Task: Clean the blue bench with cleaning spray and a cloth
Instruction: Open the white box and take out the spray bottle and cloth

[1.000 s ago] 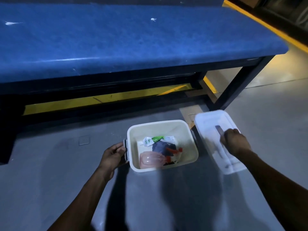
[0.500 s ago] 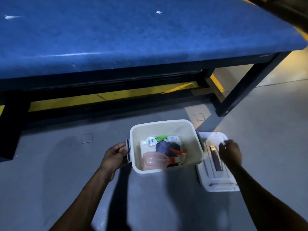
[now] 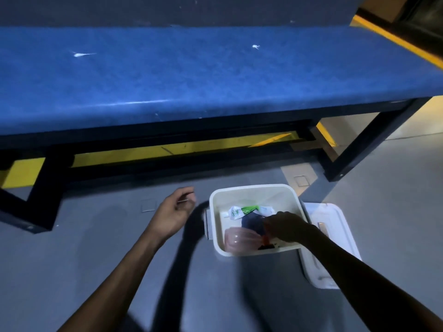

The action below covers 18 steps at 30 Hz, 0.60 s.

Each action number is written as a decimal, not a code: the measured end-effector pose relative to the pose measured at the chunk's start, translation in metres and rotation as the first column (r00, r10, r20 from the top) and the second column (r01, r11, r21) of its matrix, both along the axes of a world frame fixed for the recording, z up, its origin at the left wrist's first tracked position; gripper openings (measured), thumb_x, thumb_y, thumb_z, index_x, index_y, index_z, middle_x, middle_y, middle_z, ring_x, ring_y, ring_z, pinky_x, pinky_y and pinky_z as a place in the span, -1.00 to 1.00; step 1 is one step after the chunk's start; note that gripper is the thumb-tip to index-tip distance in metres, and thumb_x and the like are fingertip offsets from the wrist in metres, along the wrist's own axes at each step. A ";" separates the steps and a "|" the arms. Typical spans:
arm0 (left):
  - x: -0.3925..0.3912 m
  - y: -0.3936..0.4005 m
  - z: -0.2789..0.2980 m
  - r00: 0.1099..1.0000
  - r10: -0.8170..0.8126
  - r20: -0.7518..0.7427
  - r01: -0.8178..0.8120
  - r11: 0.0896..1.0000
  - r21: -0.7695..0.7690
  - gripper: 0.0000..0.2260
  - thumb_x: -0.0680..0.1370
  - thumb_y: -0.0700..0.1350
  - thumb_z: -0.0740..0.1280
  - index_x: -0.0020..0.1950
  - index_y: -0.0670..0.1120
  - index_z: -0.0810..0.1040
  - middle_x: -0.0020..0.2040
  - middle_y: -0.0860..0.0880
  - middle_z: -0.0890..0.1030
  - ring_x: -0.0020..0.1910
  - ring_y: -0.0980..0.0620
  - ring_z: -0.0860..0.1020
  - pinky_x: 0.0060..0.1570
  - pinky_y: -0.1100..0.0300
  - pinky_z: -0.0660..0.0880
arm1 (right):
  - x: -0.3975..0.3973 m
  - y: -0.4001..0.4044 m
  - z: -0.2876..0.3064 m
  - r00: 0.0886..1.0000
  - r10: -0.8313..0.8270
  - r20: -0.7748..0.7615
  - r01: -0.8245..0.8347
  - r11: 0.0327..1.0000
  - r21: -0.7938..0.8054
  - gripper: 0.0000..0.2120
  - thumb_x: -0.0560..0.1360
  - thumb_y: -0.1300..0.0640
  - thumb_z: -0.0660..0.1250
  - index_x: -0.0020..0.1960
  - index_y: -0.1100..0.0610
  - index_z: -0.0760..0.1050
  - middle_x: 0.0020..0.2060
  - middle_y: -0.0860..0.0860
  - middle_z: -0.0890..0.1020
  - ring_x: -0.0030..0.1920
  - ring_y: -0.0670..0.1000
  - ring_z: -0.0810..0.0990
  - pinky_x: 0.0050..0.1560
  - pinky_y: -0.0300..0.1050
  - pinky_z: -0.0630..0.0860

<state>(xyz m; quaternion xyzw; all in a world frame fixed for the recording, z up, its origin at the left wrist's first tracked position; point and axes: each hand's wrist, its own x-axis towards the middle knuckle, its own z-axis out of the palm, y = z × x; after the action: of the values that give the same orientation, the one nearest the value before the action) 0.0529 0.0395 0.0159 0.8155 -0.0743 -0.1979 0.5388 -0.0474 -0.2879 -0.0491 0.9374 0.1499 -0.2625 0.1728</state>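
Right hand (image 3: 285, 226) hides spray bottle (image 3: 242, 239) nozzle; grip unclear.

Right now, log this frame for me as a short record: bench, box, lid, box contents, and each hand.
bench: blue top with white specks, not yet wiped
box: open white box on the floor in front of the bench
lid: white lid on the floor, right of the box
contents: pink spray bottle, dark cloth, green-and-white pouch
left hand: open, off the box
right hand: inside the box at the cloth and bottle; grip unclear
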 end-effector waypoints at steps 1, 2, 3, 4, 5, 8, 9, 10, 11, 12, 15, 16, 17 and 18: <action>0.000 0.003 0.001 0.999 -0.034 0.031 0.033 0.999 0.022 -0.69 0.62 0.00 0.36 0.36 0.02 0.55 0.26 0.06 0.63 0.22 0.23 0.56 0.37 0.03 0.48 | 0.001 0.000 0.006 0.999 -0.041 0.021 0.041 0.999 -0.006 -0.74 0.64 0.06 0.21 0.27 0.08 0.54 0.18 0.12 0.67 0.15 0.17 0.67 0.10 0.01 0.58; -0.001 0.008 0.000 0.996 -0.065 0.057 0.062 0.997 0.044 -0.67 0.61 0.03 0.38 0.37 0.04 0.55 0.28 0.08 0.62 0.26 0.20 0.55 0.38 0.02 0.48 | 0.003 0.003 0.016 0.997 -0.063 0.038 0.061 0.996 0.057 -0.76 0.63 0.05 0.23 0.23 0.09 0.57 0.13 0.12 0.68 0.13 0.20 0.66 0.06 0.02 0.55; -0.002 0.011 0.000 0.992 -0.101 0.078 0.096 0.993 0.067 -0.63 0.58 0.09 0.40 0.38 0.08 0.54 0.30 0.11 0.61 0.30 0.19 0.54 0.38 0.01 0.48 | 0.007 0.010 0.031 0.997 -0.059 0.044 0.052 0.990 0.129 -0.76 0.63 0.01 0.26 0.18 0.08 0.60 0.07 0.13 0.69 0.07 0.22 0.67 -0.02 0.02 0.53; -0.005 0.012 0.001 0.984 -0.147 0.101 0.138 0.986 0.095 -0.55 0.54 0.19 0.41 0.40 0.11 0.51 0.33 0.15 0.58 0.34 0.19 0.51 0.38 0.02 0.47 | 0.014 0.019 0.048 0.996 -0.078 0.044 0.069 0.981 0.181 -0.75 0.62 -0.05 0.28 0.14 0.07 0.63 0.01 0.14 0.70 0.01 0.23 0.67 -0.09 0.00 0.49; -0.007 0.012 0.002 0.970 -0.206 0.132 0.188 0.973 0.136 -0.45 0.50 0.29 0.40 0.44 0.14 0.47 0.38 0.19 0.54 0.38 0.20 0.47 0.39 0.04 0.45 | 0.021 0.032 0.069 0.996 -0.088 0.025 0.082 0.979 0.188 -0.71 0.62 -0.10 0.29 0.12 0.06 0.65 0.00 0.13 0.71 0.00 0.22 0.67 -0.09 -0.04 0.45; -0.017 0.003 0.011 0.869 -0.449 0.207 0.388 0.879 0.276 -0.21 0.44 0.36 0.42 0.59 0.17 0.24 0.53 0.22 0.33 0.47 0.23 0.30 0.48 0.20 0.26 | 0.035 0.068 0.125 0.996 -0.083 0.012 0.082 0.994 0.068 -0.66 0.56 -0.15 0.35 0.17 0.07 0.64 0.07 0.07 0.69 0.09 0.14 0.63 -0.02 -0.07 0.41; -0.021 -0.002 0.014 0.829 -0.514 0.221 0.445 0.846 0.294 -0.14 0.43 0.36 0.44 0.62 0.17 0.16 0.54 0.24 0.27 0.48 0.27 0.23 0.48 0.29 0.18 | 0.036 0.076 0.144 0.995 -0.093 0.019 0.093 0.995 0.029 -0.65 0.56 -0.15 0.35 0.19 0.07 0.62 0.08 0.08 0.67 0.11 0.13 0.61 -0.04 -0.08 0.38; -0.025 -0.009 0.015 0.804 -0.547 0.233 0.479 0.828 0.292 -0.08 0.39 0.38 0.45 0.64 0.17 0.11 0.54 0.27 0.21 0.49 0.32 0.16 0.47 0.38 0.11 | 0.036 0.083 0.165 0.992 -0.120 0.029 0.120 0.993 0.015 -0.67 0.57 -0.14 0.35 0.19 0.06 0.61 0.08 0.07 0.66 0.12 0.12 0.60 -0.05 -0.09 0.36; -0.029 -0.016 0.014 0.798 -0.551 0.245 0.485 0.828 0.282 -0.02 0.34 0.41 0.46 0.64 0.18 0.08 0.54 0.32 0.17 0.49 0.37 0.12 0.45 0.45 0.06 | 0.035 0.092 0.190 0.990 -0.134 0.050 0.133 0.991 0.022 -0.69 0.58 -0.14 0.35 0.18 0.03 0.60 0.07 0.06 0.66 0.12 0.12 0.60 -0.05 -0.09 0.36; -0.032 -0.023 0.014 0.803 -0.538 0.257 0.473 0.837 0.277 0.03 0.28 0.45 0.47 0.62 0.21 0.09 0.52 0.37 0.17 0.49 0.40 0.12 0.43 0.47 0.09 | 0.032 0.101 0.214 0.988 -0.134 0.070 0.132 0.991 0.030 -0.72 0.58 -0.15 0.33 0.17 0.00 0.60 0.05 0.04 0.65 0.12 0.12 0.60 -0.04 -0.10 0.36; -0.038 -0.046 0.019 0.810 -0.473 0.346 0.384 0.875 0.295 -0.06 0.18 0.40 0.54 0.50 0.28 0.26 0.38 0.36 0.39 0.37 0.31 0.38 0.25 0.36 0.38 | 0.022 0.129 0.273 0.985 -0.041 0.167 0.037 0.999 0.023 -0.78 0.63 -0.10 0.23 0.19 -0.07 0.54 -0.13 -0.02 0.47 -0.01 0.15 0.52 -0.07 -0.11 0.26; -0.037 -0.048 0.024 0.802 -0.444 0.400 0.340 0.890 0.304 -0.14 0.20 0.36 0.53 0.44 0.27 0.32 0.30 0.32 0.44 0.29 0.26 0.44 0.15 0.32 0.42 | 0.021 0.137 0.285 0.979 -0.011 0.202 0.004 0.999 0.036 -0.79 0.64 -0.08 0.21 0.19 -0.08 0.53 -0.19 -0.03 0.39 -0.08 0.14 0.45 -0.08 -0.10 0.25; -0.037 -0.045 0.029 0.793 -0.396 0.462 0.279 0.911 0.302 -0.23 0.22 0.32 0.53 0.39 0.26 0.37 0.22 0.29 0.48 0.22 0.22 0.46 0.08 0.27 0.43 | 0.022 0.143 0.292 0.973 0.000 0.232 -0.017 0.997 0.071 -0.80 0.64 -0.08 0.20 0.19 -0.09 0.52 -0.21 -0.04 0.39 -0.11 0.13 0.43 -0.09 -0.09 0.26; -0.035 -0.038 0.029 0.799 -0.345 0.493 0.236 0.933 0.270 -0.29 0.25 0.29 0.54 0.35 0.24 0.40 0.18 0.27 0.49 0.17 0.19 0.46 0.05 0.22 0.42 | 0.026 0.149 0.295 0.963 0.001 0.271 -0.038 0.990 0.133 -0.79 0.64 -0.12 0.20 0.19 -0.10 0.52 -0.18 -0.04 0.47 -0.10 0.13 0.48 -0.11 -0.07 0.30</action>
<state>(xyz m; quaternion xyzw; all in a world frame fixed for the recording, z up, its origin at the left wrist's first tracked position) 0.0182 0.0020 0.0448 0.8654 -0.3258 -0.0506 0.3773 -0.0216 -0.1393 0.2455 0.9726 0.1518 -0.1196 0.1295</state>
